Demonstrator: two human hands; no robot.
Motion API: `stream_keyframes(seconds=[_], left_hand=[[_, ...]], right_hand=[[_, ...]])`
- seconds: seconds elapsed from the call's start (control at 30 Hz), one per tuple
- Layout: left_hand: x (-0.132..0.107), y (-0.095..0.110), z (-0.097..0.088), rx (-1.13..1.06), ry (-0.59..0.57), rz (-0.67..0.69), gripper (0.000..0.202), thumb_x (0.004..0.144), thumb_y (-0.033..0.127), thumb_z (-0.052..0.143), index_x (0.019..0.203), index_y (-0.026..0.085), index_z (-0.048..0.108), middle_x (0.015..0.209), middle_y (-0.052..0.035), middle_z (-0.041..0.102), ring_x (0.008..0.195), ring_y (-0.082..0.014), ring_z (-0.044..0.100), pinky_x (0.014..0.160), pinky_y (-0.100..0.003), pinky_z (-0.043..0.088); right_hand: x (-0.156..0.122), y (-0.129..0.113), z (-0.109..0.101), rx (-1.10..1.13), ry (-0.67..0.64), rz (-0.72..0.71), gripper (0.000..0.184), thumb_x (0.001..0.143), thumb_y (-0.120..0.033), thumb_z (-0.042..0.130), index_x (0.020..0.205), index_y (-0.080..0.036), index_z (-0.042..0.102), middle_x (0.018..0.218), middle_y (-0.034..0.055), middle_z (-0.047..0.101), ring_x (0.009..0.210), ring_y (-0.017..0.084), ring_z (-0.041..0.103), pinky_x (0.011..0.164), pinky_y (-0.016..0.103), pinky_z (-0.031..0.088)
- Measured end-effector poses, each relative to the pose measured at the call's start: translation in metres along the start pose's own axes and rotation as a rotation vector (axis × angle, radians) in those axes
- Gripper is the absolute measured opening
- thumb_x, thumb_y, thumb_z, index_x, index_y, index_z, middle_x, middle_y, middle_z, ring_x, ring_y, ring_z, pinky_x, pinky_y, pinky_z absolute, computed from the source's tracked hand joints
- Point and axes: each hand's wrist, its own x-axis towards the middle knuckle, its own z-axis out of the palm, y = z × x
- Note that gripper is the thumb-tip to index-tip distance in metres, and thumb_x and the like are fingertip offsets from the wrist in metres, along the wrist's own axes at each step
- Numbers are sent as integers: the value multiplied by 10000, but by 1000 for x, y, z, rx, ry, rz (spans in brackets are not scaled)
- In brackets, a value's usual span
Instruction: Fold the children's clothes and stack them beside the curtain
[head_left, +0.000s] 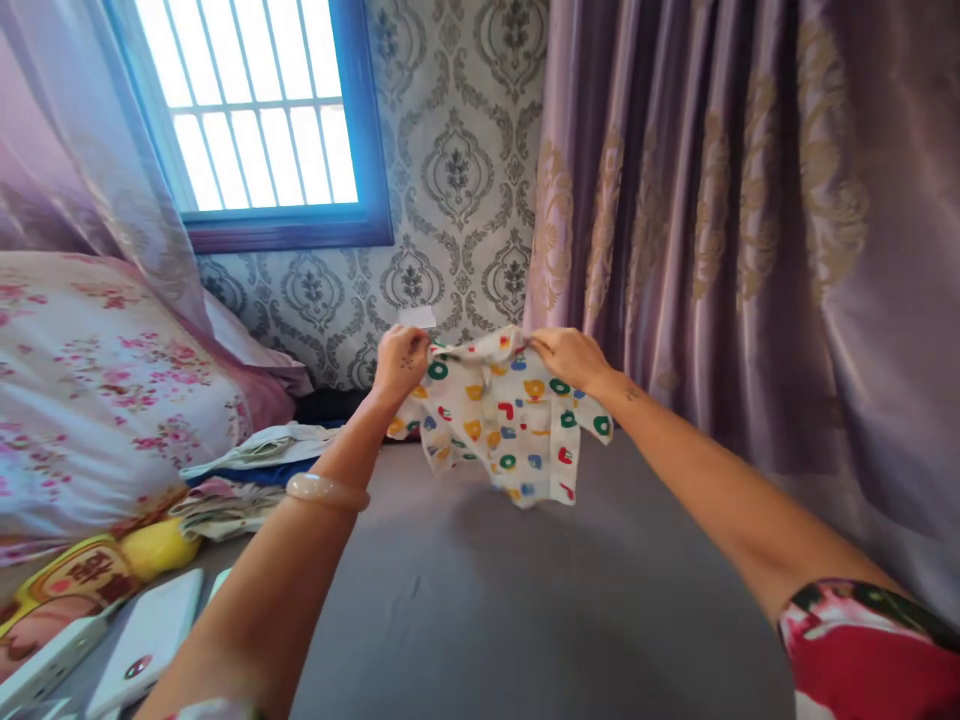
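Note:
A small white shirt point(517, 430) with a colourful printed pattern hangs in the air between both hands. Its collar is at the top and the lower hem dangles above the grey bed sheet point(420, 600). My left hand point(403, 360) pinches it by one shoulder, fingers closed on the cloth. At the opposite shoulder, my right hand point(566, 355) is closed on the fabric too. Both arms are stretched forward, with a pale bangle point(328, 492) on the left forearm.
Folded clothes point(259, 450) lie in a pile to the left, by a floral-covered bundle point(112, 390). Nearer are a yellow plush toy point(94, 575), a white power bank point(146, 635) and a power strip point(52, 660). Purple curtains point(675, 200) hang at right; a barred window point(262, 110) is ahead.

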Motion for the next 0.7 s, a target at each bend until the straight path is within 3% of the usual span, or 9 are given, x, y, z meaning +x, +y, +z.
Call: stream_keyframes(seconds=[0.07, 0.17, 0.3, 0.47, 0.7], left_hand=[[0, 1, 1, 3, 24, -9, 157, 791, 206, 482, 744, 189, 630, 771, -48, 606, 785, -193, 551, 768, -311, 443], [-1, 2, 4, -5, -24, -9, 139, 785, 197, 493, 728, 195, 619, 743, -42, 591, 770, -193, 550, 756, -309, 441], [-5, 0, 6, 17, 138, -36, 151, 831, 210, 470, 764, 199, 604, 771, -54, 561, 822, -215, 539, 814, -349, 431], [-15, -2, 5, 66, 158, 21, 174, 867, 187, 429, 774, 208, 574, 794, -66, 532, 851, -236, 508, 856, -391, 404], [-51, 20, -20, 133, 315, 95, 151, 905, 220, 419, 846, 205, 557, 877, -77, 530, 941, -247, 479, 913, -433, 356]], right_hand=[[-1, 1, -4, -20, 42, 16, 378, 1002, -379, 305, 1010, -214, 646, 997, 85, 694, 909, 226, 620, 643, 278, 336], [-4, 1, -8, -47, -24, -19, 374, 997, -388, 322, 991, -210, 652, 982, 87, 699, 913, 234, 624, 632, 282, 327], [-4, 1, -9, -45, 36, -10, 366, 1004, -371, 307, 1029, -213, 636, 1055, 78, 690, 938, 225, 621, 629, 283, 323], [-9, -3, -6, -98, 64, -13, 361, 1002, -367, 309, 1049, -210, 630, 1057, 72, 682, 922, 225, 621, 611, 286, 311], [-39, -10, -14, -170, 130, -96, 429, 1003, -374, 248, 1085, -174, 618, 1061, 95, 652, 822, 200, 596, 586, 289, 288]])
